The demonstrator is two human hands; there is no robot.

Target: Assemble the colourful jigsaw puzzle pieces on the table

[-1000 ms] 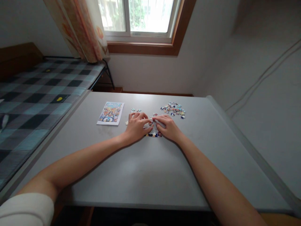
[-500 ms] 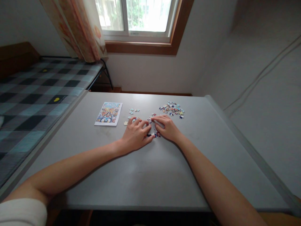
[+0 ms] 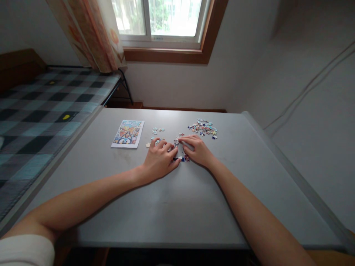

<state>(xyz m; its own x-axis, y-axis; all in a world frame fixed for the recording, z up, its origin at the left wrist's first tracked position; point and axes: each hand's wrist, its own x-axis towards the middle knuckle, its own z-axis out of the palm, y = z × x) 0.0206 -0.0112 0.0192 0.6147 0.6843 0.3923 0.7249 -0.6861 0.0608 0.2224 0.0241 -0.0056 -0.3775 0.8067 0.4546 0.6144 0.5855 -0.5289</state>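
Note:
My left hand [image 3: 160, 159] lies over several jigsaw puzzle pieces, fingers spread and bent, its thumb at the dark-blue lower edge of a joined section [image 3: 186, 158]. Part of that section is hidden beneath my hands. On the other side, my right hand [image 3: 198, 150] has its fingers stretched out to the left, the index fingertip touching some small pieces [image 3: 176, 141] and the thumb set apart below. Whether a piece sits under either set of fingertips is too small to tell. Light-blue loose pieces [image 3: 154, 130] lie just beyond my left fingers.
A heap of loose puzzle pieces [image 3: 204, 127] lies at the back right of the grey table [image 3: 166, 214]. To the left is a printed picture sheet [image 3: 128, 133]. A bed with a checked cover [image 3: 55, 103] stands along the left, and a window [image 3: 174, 18] is behind.
My left thumb has drawn back slightly to the left, uncovering more of the joined section's lower edge. My right hand has stayed nearly still.

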